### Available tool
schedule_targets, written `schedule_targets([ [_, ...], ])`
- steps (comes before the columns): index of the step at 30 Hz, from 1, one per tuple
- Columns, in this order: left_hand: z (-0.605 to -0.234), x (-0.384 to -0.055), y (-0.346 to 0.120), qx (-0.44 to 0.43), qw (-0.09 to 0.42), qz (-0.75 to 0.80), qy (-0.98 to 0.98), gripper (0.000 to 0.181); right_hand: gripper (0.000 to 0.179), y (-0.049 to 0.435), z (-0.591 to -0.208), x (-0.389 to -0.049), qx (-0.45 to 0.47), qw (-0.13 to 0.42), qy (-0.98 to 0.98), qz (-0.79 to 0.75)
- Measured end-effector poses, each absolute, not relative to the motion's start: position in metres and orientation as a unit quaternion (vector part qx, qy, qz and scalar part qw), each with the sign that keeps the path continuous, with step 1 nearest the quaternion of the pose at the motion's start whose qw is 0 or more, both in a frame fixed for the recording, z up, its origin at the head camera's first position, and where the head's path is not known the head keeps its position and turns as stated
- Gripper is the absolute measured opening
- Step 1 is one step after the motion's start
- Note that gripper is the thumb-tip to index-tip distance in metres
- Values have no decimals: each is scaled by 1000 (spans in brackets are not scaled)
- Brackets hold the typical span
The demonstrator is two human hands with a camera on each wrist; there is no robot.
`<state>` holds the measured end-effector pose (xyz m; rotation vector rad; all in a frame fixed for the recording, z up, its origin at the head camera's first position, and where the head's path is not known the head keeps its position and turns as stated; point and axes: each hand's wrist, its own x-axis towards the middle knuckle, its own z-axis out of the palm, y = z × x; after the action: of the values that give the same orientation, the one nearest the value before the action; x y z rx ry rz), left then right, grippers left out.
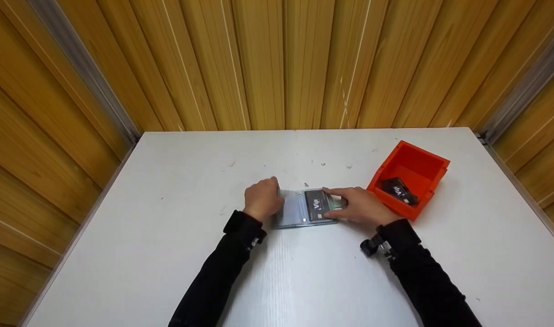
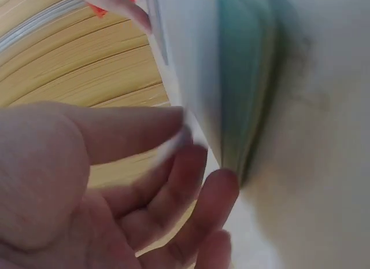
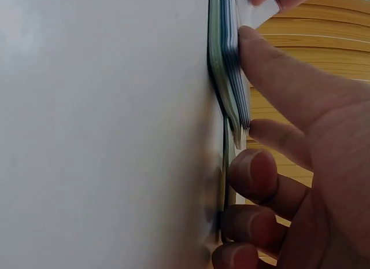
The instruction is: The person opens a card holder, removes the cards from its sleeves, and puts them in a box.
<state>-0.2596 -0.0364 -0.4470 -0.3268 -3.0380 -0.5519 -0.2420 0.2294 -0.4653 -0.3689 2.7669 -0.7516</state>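
Note:
A card holder (image 1: 291, 211) with clear plastic sleeves lies unfolded on the table, its left side showing a transparent page. On its right side is a black card marked "Vip" (image 1: 316, 205). My left hand (image 1: 262, 199) is at the holder's left edge; in the left wrist view its thumb and fingertips (image 2: 217, 188) meet at the clear page's edge beside the greenish cover. My right hand (image 1: 361, 206) grips the right side, thumb and index finger spread across the card's right end. In the right wrist view, the thumb lies against the layered sleeves (image 3: 231, 55), other fingers curled near the cover.
An orange-red bin (image 1: 422, 170) stands tilted on the table to the right, close beyond my right hand. Inside it lie black "Vip" cards (image 1: 398, 190). The white table (image 1: 168, 268) ends at wood-patterned panels (image 1: 259, 63) behind and at both sides.

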Motion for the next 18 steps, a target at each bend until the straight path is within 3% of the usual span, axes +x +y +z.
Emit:
schedule_targets([
  [3,-448,-256,-32,-127,54,-183,-973,36,80,229,-464,-242,-125,128,950,-255],
  [5,-448,-254,-27,-153,43,-207,-965,37,79,230,-463,-242,-127,129,951,-253],
  [9,-450,-251,-17,-177,-47,-271,-945,21,79,229,-463,-243,-126,131,950,-255],
  [18,-452,-255,-12,-91,-204,-492,-841,30,79,230,-464,-243,-133,128,950,-253],
])
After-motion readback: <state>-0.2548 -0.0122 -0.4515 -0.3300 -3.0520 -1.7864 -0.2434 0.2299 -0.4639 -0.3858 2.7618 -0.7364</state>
